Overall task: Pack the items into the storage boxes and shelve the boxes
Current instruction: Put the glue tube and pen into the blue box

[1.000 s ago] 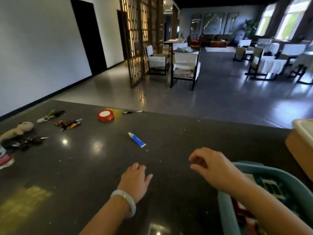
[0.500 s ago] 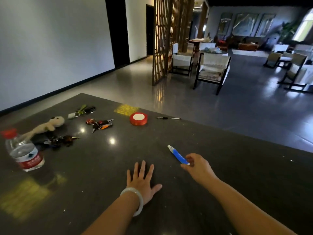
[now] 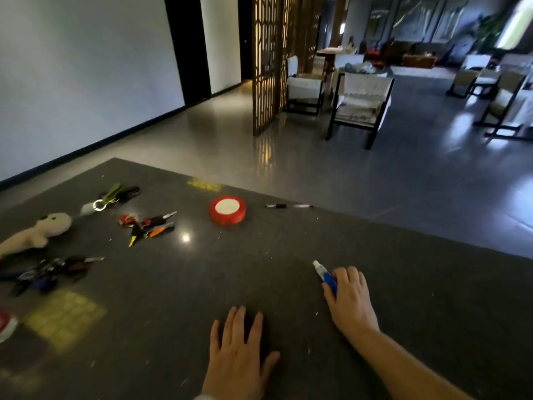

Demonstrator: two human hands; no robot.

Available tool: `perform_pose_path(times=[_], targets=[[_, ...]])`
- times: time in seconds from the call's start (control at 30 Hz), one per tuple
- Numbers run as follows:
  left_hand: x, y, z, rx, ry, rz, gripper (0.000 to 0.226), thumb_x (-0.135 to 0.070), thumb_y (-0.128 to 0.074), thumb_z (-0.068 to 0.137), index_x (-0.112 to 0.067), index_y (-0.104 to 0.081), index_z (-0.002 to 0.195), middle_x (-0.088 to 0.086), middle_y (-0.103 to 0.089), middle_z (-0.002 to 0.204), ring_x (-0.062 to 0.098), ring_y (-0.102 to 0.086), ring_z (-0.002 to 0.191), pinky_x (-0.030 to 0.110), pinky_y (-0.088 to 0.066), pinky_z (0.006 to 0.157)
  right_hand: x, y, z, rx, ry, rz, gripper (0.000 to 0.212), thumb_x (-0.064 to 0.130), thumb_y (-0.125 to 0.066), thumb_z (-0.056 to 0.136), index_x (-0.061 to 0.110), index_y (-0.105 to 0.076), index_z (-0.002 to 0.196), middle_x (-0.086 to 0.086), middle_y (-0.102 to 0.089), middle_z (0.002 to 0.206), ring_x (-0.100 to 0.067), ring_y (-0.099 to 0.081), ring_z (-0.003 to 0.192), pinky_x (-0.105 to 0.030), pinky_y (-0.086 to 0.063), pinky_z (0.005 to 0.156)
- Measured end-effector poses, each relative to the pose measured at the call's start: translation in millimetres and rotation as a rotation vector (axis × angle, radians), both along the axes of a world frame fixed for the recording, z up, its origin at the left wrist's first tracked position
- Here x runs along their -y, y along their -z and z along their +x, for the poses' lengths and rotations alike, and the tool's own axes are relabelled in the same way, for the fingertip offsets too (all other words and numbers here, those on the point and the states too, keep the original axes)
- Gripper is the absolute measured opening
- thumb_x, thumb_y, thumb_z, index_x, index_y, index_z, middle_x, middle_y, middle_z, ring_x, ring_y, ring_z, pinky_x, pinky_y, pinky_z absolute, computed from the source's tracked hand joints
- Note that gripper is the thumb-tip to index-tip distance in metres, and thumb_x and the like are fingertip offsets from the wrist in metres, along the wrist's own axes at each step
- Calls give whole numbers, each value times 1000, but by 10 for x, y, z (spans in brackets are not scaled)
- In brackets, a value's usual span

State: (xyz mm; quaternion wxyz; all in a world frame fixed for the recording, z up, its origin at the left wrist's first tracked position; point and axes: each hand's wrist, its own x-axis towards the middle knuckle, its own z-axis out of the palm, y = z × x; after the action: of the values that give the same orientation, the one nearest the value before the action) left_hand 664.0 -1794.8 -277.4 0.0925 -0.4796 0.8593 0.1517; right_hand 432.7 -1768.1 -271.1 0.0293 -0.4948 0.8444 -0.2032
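My right hand (image 3: 350,298) lies over a small blue tube (image 3: 324,274) with a white cap on the dark table (image 3: 288,284), fingers and thumb curled round its blue end. My left hand (image 3: 239,353) rests flat on the table, fingers spread, holding nothing. Farther left lie a red ribbon roll (image 3: 227,210), a black pen (image 3: 288,206), a plush toy (image 3: 37,230) and three bunches of keys (image 3: 147,226). No storage box is in view.
A bottle's red label (image 3: 5,324) shows at the left edge. The table's far edge runs diagonally from upper left to right. Beyond it are a shiny floor, a wooden lattice screen (image 3: 271,62) and chairs (image 3: 360,105).
My right hand moved from the blue box at the right over to the blue tube and closed round it. My left hand flattened on the table. The view swung left, losing the boxes.
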Motion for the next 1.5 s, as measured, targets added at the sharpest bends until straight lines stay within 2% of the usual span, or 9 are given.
perform_pose_path(times=[0.13,0.27,0.57,0.7,0.87,1.0,1.13,1.33,1.5], targets=[[454,-95,-476,-220,37,-104,64,-58,-32,95,-28,-18,151,-5,-6,159,16,2,147,42,1,119,-10,53,-15,-12,85,10,30,41,-51,92,29,-47,119,12,-38,106,-2,-39,95,-23,-41,92],[1202,-192,-1158,-336,83,-260,61,-46,-37,98,-20,-20,150,2,-9,159,19,-1,147,42,-7,119,31,56,-61,-15,73,38,31,46,-50,91,32,-43,118,14,-33,105,-1,-37,94,-20,-37,92],[2407,-113,-1999,-102,54,-229,68,-36,-37,101,-17,2,153,2,6,162,25,6,148,51,-6,118,98,93,-128,-7,77,120,35,51,-50,90,36,-37,119,15,-30,107,0,-35,95,-15,-33,90],[2547,-70,-2037,-78,31,-140,64,-33,-36,101,-16,-3,153,2,-6,161,24,-2,148,52,-7,117,110,96,-141,6,74,115,36,52,-51,90,37,-38,120,15,-32,109,0,-34,95,-15,-34,91],[2440,-42,-1862,-215,82,-282,42,-28,-47,98,-18,-44,139,4,-42,140,26,-36,131,49,-31,109,86,96,-113,13,93,84,32,50,-50,91,37,-38,117,15,-29,105,0,-35,94,-16,-35,91],[2191,69,-1568,-529,22,-233,30,-24,-57,94,-22,-61,123,-6,-45,113,12,-41,108,32,-39,98,74,80,-97,28,97,62,31,48,-50,91,35,-39,117,13,-33,107,-1,-37,97,-18,-37,94],[1827,69,-1270,-673,-59,-49,23,-23,-62,91,-30,-67,113,-11,-43,103,5,-40,102,26,-37,96,37,80,-85,38,100,35,31,46,-50,91,33,-41,117,12,-35,108,-1,-38,98,-22,-39,96],[1079,-134,-755,-676,-30,116,17,-24,-64,89,-38,-62,99,-20,-46,101,0,-48,100,24,-40,94,-1,104,-81,42,94,-17,30,43,-53,91,28,-45,116,11,-36,104,-2,-39,95,-25,-41,94],[260,-109,-306,-625,-8,146,15,-30,-61,91,-39,-58,102,-20,-46,105,-3,-43,104,20,-37,100,-35,129,-122,125,94,-77,29,37,-60,88,26,-50,113,11,-38,103,-3,-41,95,-25,-41,93]])
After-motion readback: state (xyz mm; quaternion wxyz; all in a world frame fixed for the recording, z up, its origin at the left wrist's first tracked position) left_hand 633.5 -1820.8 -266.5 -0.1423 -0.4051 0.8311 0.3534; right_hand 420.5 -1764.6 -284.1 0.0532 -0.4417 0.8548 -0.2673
